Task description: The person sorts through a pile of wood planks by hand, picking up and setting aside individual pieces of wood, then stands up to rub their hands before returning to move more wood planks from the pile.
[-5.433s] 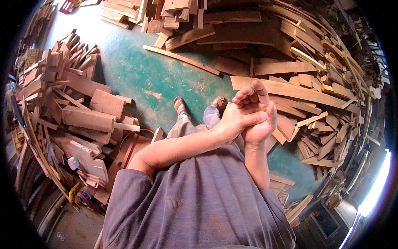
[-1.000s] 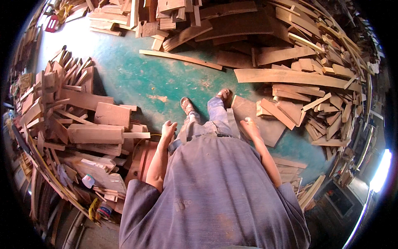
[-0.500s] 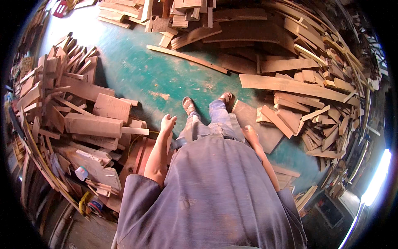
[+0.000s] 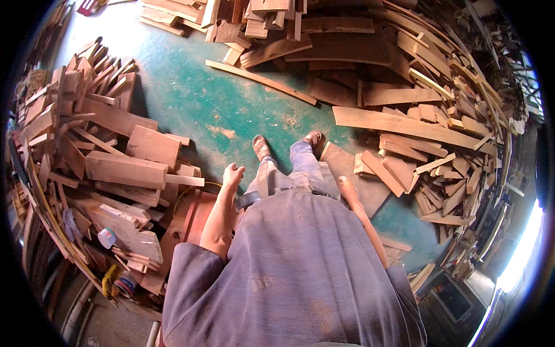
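My left hand (image 4: 232, 176) hangs in front of my left hip with its fingers curled in, and nothing shows in it. Nearest to it are the reddish-brown wooden surface (image 4: 199, 217) and a pale wood strip (image 4: 185, 180) jutting from the left pile. Beside my right thigh hangs my right hand (image 4: 348, 188), its fingers mostly hidden from above. A flat brown board (image 4: 370, 182) lies on the floor close to that hand. I see no object in the right hand. Neither hand visibly touches any of the wood.
Stacked wood blocks (image 4: 128, 171) fill the left side. Offcuts and planks (image 4: 399, 123) are heaped at the right, and another wood pile (image 4: 263, 26) stands ahead. A long thin strip (image 4: 260, 81) lies across the green floor (image 4: 191, 87). A white round container (image 4: 107, 237) sits at the lower left.
The view has shifted very slightly. Both arms keep almost the same pose at my sides, and the wood piles stay as they were.
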`<state>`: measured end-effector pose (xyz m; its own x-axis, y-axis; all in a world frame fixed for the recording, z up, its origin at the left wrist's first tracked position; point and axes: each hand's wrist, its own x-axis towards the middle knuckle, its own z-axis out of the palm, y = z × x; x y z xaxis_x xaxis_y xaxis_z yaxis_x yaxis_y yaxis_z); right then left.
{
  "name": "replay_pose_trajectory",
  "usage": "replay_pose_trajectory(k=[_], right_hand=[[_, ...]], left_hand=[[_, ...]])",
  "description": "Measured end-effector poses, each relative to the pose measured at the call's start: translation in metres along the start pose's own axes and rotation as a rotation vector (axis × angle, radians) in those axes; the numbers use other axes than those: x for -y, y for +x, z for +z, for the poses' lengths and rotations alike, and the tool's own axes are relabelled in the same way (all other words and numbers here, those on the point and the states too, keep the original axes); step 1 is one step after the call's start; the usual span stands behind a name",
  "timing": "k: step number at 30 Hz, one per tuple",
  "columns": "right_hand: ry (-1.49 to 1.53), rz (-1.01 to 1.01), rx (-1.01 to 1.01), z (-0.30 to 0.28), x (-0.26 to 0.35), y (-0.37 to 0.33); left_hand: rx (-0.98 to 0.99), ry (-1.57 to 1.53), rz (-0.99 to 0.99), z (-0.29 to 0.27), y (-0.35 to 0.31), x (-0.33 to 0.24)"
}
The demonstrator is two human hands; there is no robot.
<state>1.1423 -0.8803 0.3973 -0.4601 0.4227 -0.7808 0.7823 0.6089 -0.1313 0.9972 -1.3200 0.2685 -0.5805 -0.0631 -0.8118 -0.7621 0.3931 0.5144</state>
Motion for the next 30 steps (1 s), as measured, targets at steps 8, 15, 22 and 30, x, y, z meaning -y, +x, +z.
replay_pose_trajectory(k=[8, 15, 22, 30], right_hand=[[0.004, -0.031, -0.021, 0.003, -0.005, 0.001], [-0.030, -0.018, 0.010, 0.007, -0.011, 0.006], [0.024, -0.041, -0.014, 0.011, -0.018, 0.005], [0.079, -0.046, -0.078, 0.008, -0.002, -0.008]], left_hand=[[-0.010, 0.030, 0.027, 0.002, -0.001, -0.002], [0.074, 0.038, -0.021, -0.001, 0.000, -0.005], [0.017, 0.017, 0.010, 0.007, -0.005, -0.012], [0.094, 0.060, -0.040, -0.006, 0.003, -0.017]])
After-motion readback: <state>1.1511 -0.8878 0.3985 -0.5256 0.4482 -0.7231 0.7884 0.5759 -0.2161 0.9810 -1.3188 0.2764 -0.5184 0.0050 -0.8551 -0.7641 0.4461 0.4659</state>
